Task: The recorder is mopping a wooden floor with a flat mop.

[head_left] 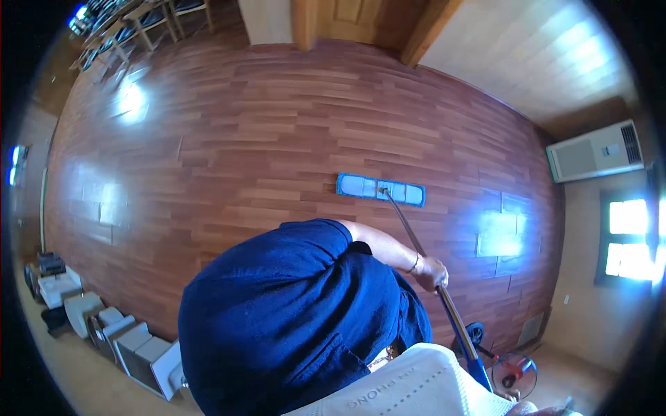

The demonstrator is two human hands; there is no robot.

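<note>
A flat dust mop [354,186] with a blue fringed edge lies on the wooden floor, right of the middle. Its long metal handle [454,322] slants back toward me and ends in a blue grip [477,371]. My left arm, in a navy sleeve, reaches across to the right. Partway up the shaft, my left hand [430,273] is closed around the handle, with a bracelet at the wrist. Low at the right edge, a bit of my right hand [514,396] shows by the grip's top end, its fingers curled there. White cloth in front hides most of that hand.
Wood-look floor [263,139] spreads around, with bright reflections. A fan [513,374] stands close at the right. An air conditioner [596,151] and window [628,239] are at the right wall. White appliances [142,350] line the left; chairs [149,19] stand far left, a door [354,17] ahead.
</note>
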